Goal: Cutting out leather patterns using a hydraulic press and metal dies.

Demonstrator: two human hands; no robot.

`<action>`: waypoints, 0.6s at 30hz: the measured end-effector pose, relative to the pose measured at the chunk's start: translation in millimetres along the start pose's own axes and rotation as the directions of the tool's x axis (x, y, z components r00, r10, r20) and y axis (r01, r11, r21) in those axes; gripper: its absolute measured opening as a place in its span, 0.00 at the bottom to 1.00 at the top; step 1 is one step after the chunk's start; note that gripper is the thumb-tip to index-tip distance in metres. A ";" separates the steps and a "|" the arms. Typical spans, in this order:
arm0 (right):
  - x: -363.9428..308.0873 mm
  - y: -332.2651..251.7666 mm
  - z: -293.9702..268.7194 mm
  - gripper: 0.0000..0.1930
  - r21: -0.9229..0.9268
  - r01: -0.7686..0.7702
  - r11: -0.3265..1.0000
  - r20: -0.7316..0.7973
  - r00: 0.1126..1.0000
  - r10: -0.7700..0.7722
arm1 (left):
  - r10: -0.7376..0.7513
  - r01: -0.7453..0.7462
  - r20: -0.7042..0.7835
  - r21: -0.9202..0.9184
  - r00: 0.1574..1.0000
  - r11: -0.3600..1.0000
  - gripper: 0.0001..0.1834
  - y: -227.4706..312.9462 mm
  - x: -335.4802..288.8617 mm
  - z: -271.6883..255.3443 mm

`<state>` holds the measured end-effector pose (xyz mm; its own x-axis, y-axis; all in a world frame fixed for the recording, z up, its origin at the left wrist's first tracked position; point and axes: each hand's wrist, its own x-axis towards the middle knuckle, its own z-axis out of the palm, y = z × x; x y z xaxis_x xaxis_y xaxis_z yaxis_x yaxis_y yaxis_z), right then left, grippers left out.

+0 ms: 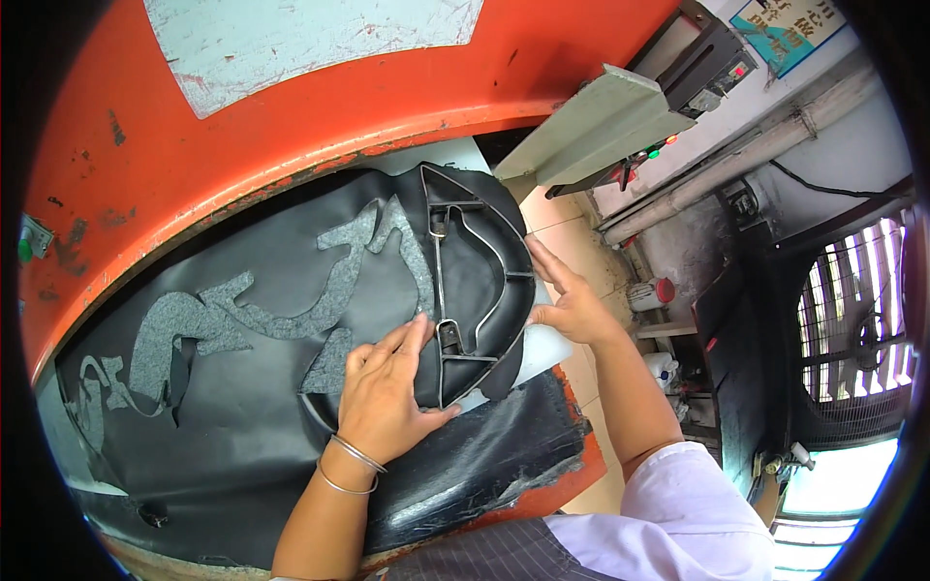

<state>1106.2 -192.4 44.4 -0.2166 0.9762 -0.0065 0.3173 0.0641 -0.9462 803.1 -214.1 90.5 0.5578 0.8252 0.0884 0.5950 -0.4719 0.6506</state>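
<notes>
A steel cutting die (pixel 518 275), shaped like a half oval with inner bars and a curved inner blade, lies on a black leather-like sheet (pixel 242 416). My left hand (pixel 383 387) rests beside its straight left edge. The index fingertip is at that edge and the thumb reaches its lower corner. Against the curved right edge, my right hand (pixel 572 305) lies with fingers stretched and thumb apart. Neither hand wraps round the die. Left of it, irregular cut-out gaps show grey felt-like material (pixel 325 300).
An orange machine body (pixel 339 92) with a pale panel (pixel 310 39) arches over the far side. A grey metal bracket (pixel 591 126) juts in at the far right, near coloured buttons (pixel 659 148). A fan-like grille (pixel 852 310) stands at the right.
</notes>
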 end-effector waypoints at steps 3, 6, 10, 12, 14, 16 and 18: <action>1.3 -3.0 2.9 0.56 -0.016 0.042 0.999 -0.002 0.999 -0.042 | -0.030 0.029 0.011 0.035 0.999 0.999 0.61 2.6 -3.2 -5.1; -4.1 -9.2 -0.9 0.54 -0.013 -0.004 1.000 0.011 1.000 0.004 | -0.032 0.032 0.008 0.015 0.999 0.999 0.61 7.2 -5.8 -1.0; -10.5 -8.7 -7.0 0.53 -0.065 0.013 0.998 0.013 1.000 -0.012 | -0.055 0.054 0.034 0.022 0.998 0.998 0.62 15.0 -8.5 0.5; -14.6 -7.8 -9.8 0.53 -0.101 0.057 0.993 0.024 0.998 -0.055 | -0.038 0.038 0.026 0.035 0.999 0.999 0.62 17.5 -11.6 3.8; -18.2 -15.4 -8.2 0.53 -0.145 0.052 0.988 0.015 0.999 -0.050 | -0.032 0.031 0.021 0.045 0.999 0.999 0.63 17.7 -15.5 6.0; -27.2 -24.0 -4.1 0.52 -0.200 0.025 0.980 -0.048 0.998 -0.035 | -0.022 0.022 0.005 0.058 1.000 0.998 0.63 21.3 -15.5 8.0; -51.2 -34.4 1.4 0.51 -0.278 0.043 0.960 -0.151 0.985 -0.088 | -0.041 0.040 0.017 0.075 0.999 0.996 0.65 27.9 -17.1 4.7</action>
<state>1105.1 -244.9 76.8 -0.1022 0.9868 0.1255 0.5521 0.1612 -0.8180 812.9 -242.8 103.6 0.5423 0.8388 0.0486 0.6585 -0.4602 0.5955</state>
